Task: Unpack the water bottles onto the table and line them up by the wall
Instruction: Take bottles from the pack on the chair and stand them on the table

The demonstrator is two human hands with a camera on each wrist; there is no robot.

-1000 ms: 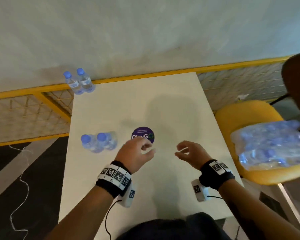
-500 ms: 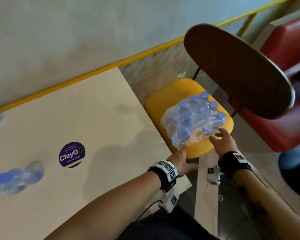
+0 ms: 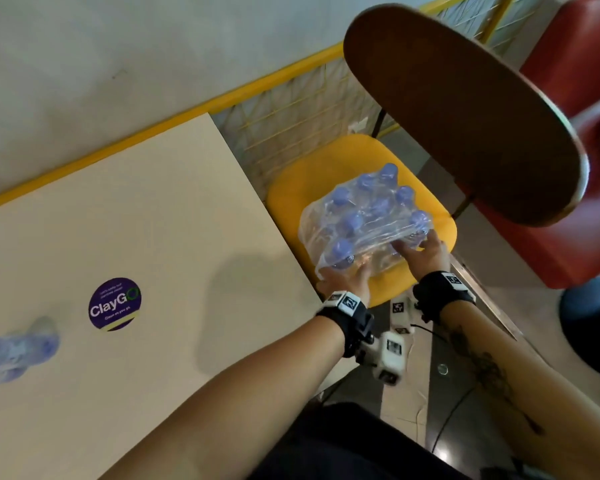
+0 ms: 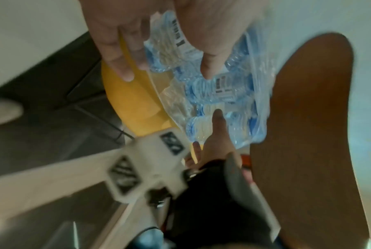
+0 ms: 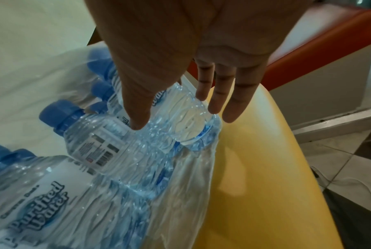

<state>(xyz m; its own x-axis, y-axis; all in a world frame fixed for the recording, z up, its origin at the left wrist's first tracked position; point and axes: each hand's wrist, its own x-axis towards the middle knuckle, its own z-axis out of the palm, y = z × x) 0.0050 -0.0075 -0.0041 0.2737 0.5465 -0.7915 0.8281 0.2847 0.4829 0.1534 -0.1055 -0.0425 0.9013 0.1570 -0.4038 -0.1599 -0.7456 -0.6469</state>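
My left hand [image 3: 347,279] and right hand [image 3: 425,251], fingers straight, touch the pack [image 3: 362,221] at the seat's [image 3: 303,181] near edge, beside the table [image 3: 160,209].

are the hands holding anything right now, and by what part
Neither grips yet. The right hand rests straight fingers on a bottle's side in the pack; the left hand touches its near end.

Two bottles [image 3: 13,351] at table's left edge — blurred, partly cut off.
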